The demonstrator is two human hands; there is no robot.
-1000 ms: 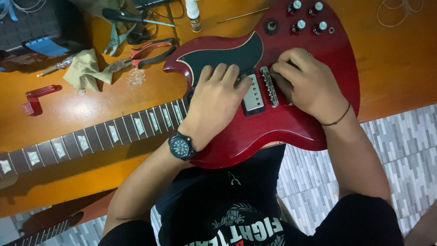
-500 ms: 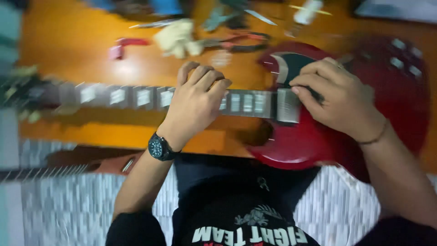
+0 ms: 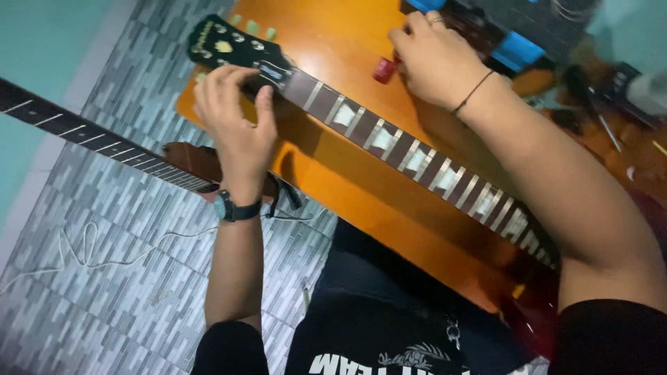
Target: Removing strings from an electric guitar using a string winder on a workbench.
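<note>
The guitar neck (image 3: 417, 156) lies slantwise across the orange table (image 3: 347, 42), stiff and long, probably heavy toward the body, best held near the nut; the left hand (image 3: 236, 125) curls loosely over it below the black headstock (image 3: 222, 45); farther off, the right hand (image 3: 434, 59) pinches a small red piece (image 3: 384, 69).

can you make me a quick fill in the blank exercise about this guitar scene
1. The left hand rests on the guitar neck close to the black ____.
2. The right hand reaches to a small ____ thing on the table.
3. A dark watch sits on the ____ wrist.
4. A second guitar neck lies over the tiled ____.

Missing words: headstock; red; left; floor
</note>
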